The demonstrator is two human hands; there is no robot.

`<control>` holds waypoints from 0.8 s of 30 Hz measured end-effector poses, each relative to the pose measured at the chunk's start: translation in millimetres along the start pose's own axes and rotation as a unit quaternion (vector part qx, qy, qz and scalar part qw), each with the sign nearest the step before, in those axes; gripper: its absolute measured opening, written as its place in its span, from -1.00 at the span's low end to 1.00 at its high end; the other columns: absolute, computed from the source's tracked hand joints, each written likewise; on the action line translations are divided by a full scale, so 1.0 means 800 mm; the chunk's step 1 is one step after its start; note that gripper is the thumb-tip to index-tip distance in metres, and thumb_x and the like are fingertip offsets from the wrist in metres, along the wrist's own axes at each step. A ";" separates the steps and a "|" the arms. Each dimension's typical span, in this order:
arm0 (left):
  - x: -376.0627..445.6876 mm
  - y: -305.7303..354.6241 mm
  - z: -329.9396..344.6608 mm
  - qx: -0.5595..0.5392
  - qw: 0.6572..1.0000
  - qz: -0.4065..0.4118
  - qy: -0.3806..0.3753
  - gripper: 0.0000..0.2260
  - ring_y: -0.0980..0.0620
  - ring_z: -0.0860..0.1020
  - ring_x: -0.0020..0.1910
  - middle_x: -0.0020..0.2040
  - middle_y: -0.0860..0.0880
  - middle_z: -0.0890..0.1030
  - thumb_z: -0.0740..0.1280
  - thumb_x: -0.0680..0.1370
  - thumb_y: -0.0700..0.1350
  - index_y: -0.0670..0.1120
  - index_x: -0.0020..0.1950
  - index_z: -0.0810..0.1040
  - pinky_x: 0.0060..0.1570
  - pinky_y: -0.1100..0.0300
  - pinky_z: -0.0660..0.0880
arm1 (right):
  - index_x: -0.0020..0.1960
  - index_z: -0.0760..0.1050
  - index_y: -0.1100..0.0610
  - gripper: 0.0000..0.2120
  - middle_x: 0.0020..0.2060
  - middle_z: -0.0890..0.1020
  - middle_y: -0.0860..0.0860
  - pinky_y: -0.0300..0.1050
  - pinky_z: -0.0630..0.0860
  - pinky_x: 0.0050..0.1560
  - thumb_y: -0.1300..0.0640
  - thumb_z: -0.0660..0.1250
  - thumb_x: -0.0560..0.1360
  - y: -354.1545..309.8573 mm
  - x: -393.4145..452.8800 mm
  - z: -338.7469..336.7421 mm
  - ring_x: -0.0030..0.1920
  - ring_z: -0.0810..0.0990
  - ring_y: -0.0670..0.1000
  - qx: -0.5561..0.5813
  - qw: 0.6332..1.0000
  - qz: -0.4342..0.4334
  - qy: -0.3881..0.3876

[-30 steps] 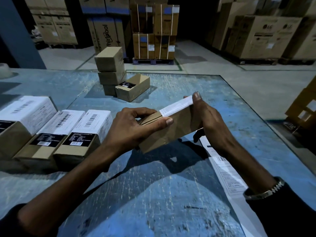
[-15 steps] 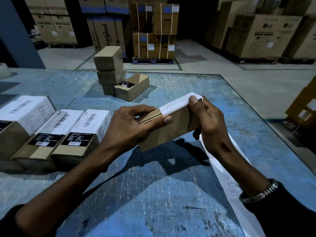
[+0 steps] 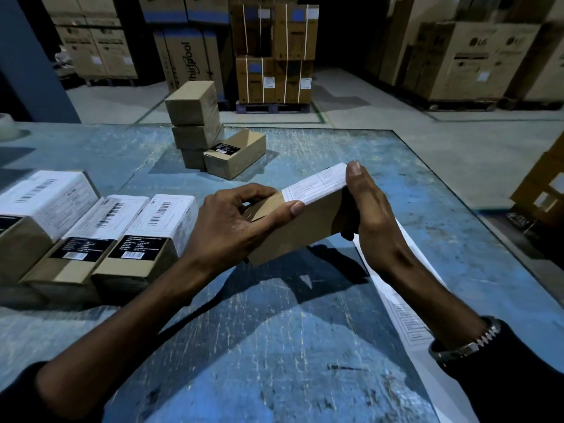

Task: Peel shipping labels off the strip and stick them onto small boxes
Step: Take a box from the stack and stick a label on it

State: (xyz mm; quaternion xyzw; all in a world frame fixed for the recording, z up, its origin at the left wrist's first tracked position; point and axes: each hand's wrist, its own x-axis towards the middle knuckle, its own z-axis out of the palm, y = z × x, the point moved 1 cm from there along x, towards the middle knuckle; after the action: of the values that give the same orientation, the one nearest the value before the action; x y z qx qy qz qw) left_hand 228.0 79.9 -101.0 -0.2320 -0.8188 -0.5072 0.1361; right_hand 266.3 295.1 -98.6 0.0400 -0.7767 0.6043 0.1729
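Observation:
A small brown box (image 3: pixel 302 227) is held above the blue table (image 3: pixel 274 346), tilted with its right end higher. My left hand (image 3: pixel 238 227) grips its left end, thumb along the near top edge. A white shipping label (image 3: pixel 317 184) lies on the box's top right half. My right hand (image 3: pixel 366 206) wraps the box's right end, thumb pressing the label's right edge. The white label strip (image 3: pixel 393 297) lies on the table under my right forearm, running toward the near right corner.
Three labelled boxes (image 3: pixel 91 227) stand in a row at the left. A stack of plain boxes (image 3: pixel 195 123) and one low box with a black sticker (image 3: pixel 235 154) sit at the table's far middle. Large cartons on pallets (image 3: pixel 274 53) stand on the floor beyond.
The box has tipped so more of its labelled top shows. My right hand slid down over the box's right end, folding the label's edge flat onto it. My left hand kept its grip.

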 end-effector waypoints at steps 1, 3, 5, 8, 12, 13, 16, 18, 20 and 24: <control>0.000 -0.001 0.000 0.003 1.000 0.005 0.002 -0.81 0.37 0.63 0.00 -0.06 0.50 0.65 0.46 0.44 0.34 0.34 -0.01 0.65 -0.22 0.33 0.57 | 0.07 0.46 -0.27 -0.66 -0.18 0.49 -0.33 -0.14 0.42 -0.14 -0.40 0.01 0.67 0.001 -0.001 -0.001 -0.09 0.46 -0.10 0.011 1.000 0.009 -0.013; 0.001 -0.003 -0.002 0.002 1.000 0.007 0.013 -0.83 0.38 0.63 -0.02 -0.07 0.51 0.64 0.48 0.43 0.32 0.34 -0.03 0.64 -0.23 0.32 0.58 | 0.31 0.49 -0.20 -0.52 0.01 0.51 -0.25 -0.19 0.43 -0.08 -0.42 -0.01 0.65 0.003 -0.001 -0.002 -0.03 0.47 -0.14 0.023 0.999 0.021 -0.044; 0.002 -0.007 -0.006 0.001 1.000 0.009 0.025 -0.80 0.37 0.63 -0.04 -0.08 0.50 0.64 0.51 0.43 0.35 0.34 -0.04 0.64 -0.25 0.33 0.56 | 0.48 0.44 -0.20 -0.47 0.16 0.55 -0.14 -0.17 0.42 -0.04 -0.37 0.00 0.65 0.003 -0.001 -0.003 0.01 0.49 -0.14 0.036 0.996 0.019 -0.079; 0.004 -0.012 -0.009 -0.005 0.999 0.021 0.033 -0.70 0.36 0.62 -0.02 -0.03 0.47 0.64 0.54 0.41 0.34 0.26 0.05 0.65 -0.18 0.28 0.60 | 0.52 0.45 -0.11 -0.52 0.34 0.55 -0.06 -0.26 0.43 0.02 -0.20 0.14 0.66 -0.008 -0.001 -0.004 0.13 0.50 -0.13 0.130 0.985 0.024 -0.111; 0.003 -0.013 -0.006 -0.014 0.997 0.055 0.050 -0.56 0.34 0.62 0.03 0.04 0.40 0.65 0.52 0.42 0.33 0.13 0.18 0.61 -0.15 0.24 0.65 | 0.46 0.55 0.06 -0.60 0.30 0.65 0.00 -0.28 0.50 0.19 0.12 0.30 0.63 -0.021 0.001 -0.009 0.29 0.56 -0.04 0.294 0.947 0.046 -0.121; 0.002 -0.013 -0.005 -0.010 0.996 0.070 0.058 -0.56 0.35 0.62 0.06 0.07 0.37 0.64 0.51 0.43 0.32 0.13 0.19 0.60 -0.11 0.27 0.64 | 0.47 0.55 0.06 -0.57 0.32 0.65 0.02 -0.25 0.53 0.23 0.14 0.30 0.62 -0.022 0.001 -0.011 0.32 0.57 -0.01 0.319 0.938 0.055 -0.127; -0.001 -0.010 -0.001 0.006 0.992 0.098 0.084 -0.55 0.39 0.59 0.10 0.13 0.36 0.59 0.49 0.45 0.32 0.12 0.21 0.56 -0.02 0.24 0.63 | 0.53 0.52 -0.01 -0.55 0.41 0.62 0.04 -0.01 0.51 0.44 0.10 0.31 0.65 -0.024 0.001 -0.014 0.41 0.57 0.05 0.367 0.919 0.073 -0.122; -0.002 -0.009 0.001 0.017 0.989 0.113 0.097 -0.51 0.34 0.60 0.12 0.14 0.34 0.58 0.48 0.44 0.37 0.12 0.23 0.55 0.00 0.16 0.64 | 0.55 0.51 -0.08 -0.54 0.44 0.62 0.05 0.19 0.49 0.50 -0.01 0.36 0.65 -0.025 0.000 -0.009 0.45 0.58 0.08 0.374 0.917 0.093 -0.104; -0.004 -0.009 0.002 0.023 0.987 0.122 0.100 -0.49 0.27 0.61 0.13 0.15 0.32 0.59 0.47 0.45 0.39 0.12 0.24 0.54 -0.01 0.11 0.64 | 0.52 0.53 -0.12 -0.44 0.45 0.60 0.10 0.29 0.56 0.41 -0.13 0.42 0.53 -0.026 -0.001 -0.001 0.43 0.61 0.13 0.357 0.924 0.110 -0.081; -0.008 -0.013 0.007 0.025 0.986 0.123 0.111 -0.49 0.16 0.64 0.10 0.11 0.17 0.65 0.52 0.44 0.35 0.07 0.23 0.58 -0.03 0.03 0.63 | 0.48 0.56 -0.05 -0.41 0.37 0.66 0.15 0.31 0.60 0.35 -0.17 0.42 0.47 -0.026 -0.002 0.008 0.37 0.66 0.17 0.357 0.924 0.129 -0.039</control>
State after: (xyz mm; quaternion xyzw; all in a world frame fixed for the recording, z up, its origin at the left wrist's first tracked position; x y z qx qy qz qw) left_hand 228.3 79.6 -114.6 -0.2697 -0.7762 -0.4886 0.2933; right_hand 271.8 283.5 -81.0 0.0220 -0.5139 0.8567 0.0376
